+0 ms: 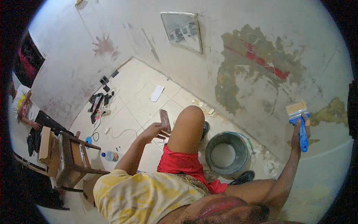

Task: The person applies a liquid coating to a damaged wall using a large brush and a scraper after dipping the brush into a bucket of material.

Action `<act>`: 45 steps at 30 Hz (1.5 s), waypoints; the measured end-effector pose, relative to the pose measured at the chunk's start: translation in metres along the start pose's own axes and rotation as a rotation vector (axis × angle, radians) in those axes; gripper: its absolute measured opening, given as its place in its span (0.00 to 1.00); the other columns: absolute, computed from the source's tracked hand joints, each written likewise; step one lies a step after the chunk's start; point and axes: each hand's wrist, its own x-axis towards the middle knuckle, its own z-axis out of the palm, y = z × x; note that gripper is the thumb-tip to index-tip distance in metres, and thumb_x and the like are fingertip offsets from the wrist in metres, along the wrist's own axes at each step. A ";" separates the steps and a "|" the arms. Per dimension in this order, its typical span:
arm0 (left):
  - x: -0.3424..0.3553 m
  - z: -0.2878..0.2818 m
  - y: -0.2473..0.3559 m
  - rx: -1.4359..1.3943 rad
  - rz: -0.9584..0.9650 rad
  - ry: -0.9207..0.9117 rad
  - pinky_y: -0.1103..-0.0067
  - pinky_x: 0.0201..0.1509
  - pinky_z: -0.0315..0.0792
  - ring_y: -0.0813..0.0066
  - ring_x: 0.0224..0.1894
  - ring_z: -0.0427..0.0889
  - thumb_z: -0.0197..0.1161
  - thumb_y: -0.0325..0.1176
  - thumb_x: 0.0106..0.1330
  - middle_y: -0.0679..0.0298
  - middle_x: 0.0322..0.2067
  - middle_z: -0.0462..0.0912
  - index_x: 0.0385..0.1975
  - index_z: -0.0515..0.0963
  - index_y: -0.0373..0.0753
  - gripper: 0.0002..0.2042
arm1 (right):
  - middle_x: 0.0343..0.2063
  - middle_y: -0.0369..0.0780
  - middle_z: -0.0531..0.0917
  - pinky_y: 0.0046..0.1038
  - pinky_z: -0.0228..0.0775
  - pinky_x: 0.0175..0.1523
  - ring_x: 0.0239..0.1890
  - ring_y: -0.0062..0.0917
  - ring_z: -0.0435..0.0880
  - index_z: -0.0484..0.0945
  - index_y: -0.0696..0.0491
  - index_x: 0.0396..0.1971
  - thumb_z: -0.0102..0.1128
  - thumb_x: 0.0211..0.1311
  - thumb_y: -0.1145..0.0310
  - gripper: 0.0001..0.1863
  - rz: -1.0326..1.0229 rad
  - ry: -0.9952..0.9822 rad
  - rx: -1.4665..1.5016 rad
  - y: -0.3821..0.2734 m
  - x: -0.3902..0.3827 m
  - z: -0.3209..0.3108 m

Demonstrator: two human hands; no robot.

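My right hand (300, 128) is closed around the blue handle of a wide paintbrush (297, 109). The brush's pale bristles point upward, close to the patchy wall (257, 93); whether they touch it I cannot tell. Off to the left, my left hand (153, 132) grips a flat, reddish-brown rectangular thing (165, 121) about the size of a phone, held beside my bent knee. A dark bucket (240, 149) with a thin wire handle and something whitish at its bottom stands on the floor between my legs and the wall.
Loose flakes (203, 104) lie along the wall's foot. A framed mirror (182, 31) hangs above. Cables and black devices (99, 100) litter the floor near a white sheet (157, 93). A wooden chair (71, 156), a plastic bottle (110, 156) and another person (28, 106) are at left.
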 end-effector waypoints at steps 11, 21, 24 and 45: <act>0.029 0.070 0.162 -0.463 0.802 0.538 0.85 0.22 0.49 0.89 0.21 0.56 0.56 0.47 0.72 0.75 0.23 0.63 0.34 0.72 0.39 0.15 | 0.41 0.45 0.82 0.31 0.72 0.51 0.44 0.31 0.81 0.75 0.58 0.53 0.55 0.70 0.62 0.18 -0.142 0.044 -0.137 -0.008 0.004 -0.006; 0.058 0.232 0.269 0.407 1.356 -0.144 0.76 0.41 0.73 0.69 0.38 0.79 0.61 0.26 0.64 0.55 0.37 0.82 0.40 0.80 0.33 0.07 | 0.32 0.46 0.83 0.32 0.76 0.41 0.34 0.32 0.84 0.76 0.57 0.48 0.60 0.64 0.67 0.15 -0.182 0.058 -0.126 -0.023 0.007 -0.008; 0.093 0.275 0.243 0.378 1.504 -0.239 0.72 0.44 0.75 0.60 0.39 0.82 0.63 0.24 0.60 0.55 0.41 0.80 0.42 0.80 0.35 0.10 | 0.31 0.46 0.83 0.33 0.75 0.39 0.33 0.35 0.84 0.76 0.57 0.46 0.60 0.63 0.68 0.14 -0.234 0.009 -0.153 -0.018 0.003 -0.011; 0.103 0.274 0.186 0.879 1.605 -0.348 0.63 0.30 0.75 0.54 0.32 0.81 0.62 0.39 0.60 0.59 0.39 0.76 0.48 0.75 0.49 0.16 | 0.47 0.47 0.79 0.32 0.70 0.54 0.48 0.32 0.77 0.73 0.58 0.55 0.53 0.71 0.66 0.17 -0.065 -0.190 -0.039 -0.005 -0.007 0.006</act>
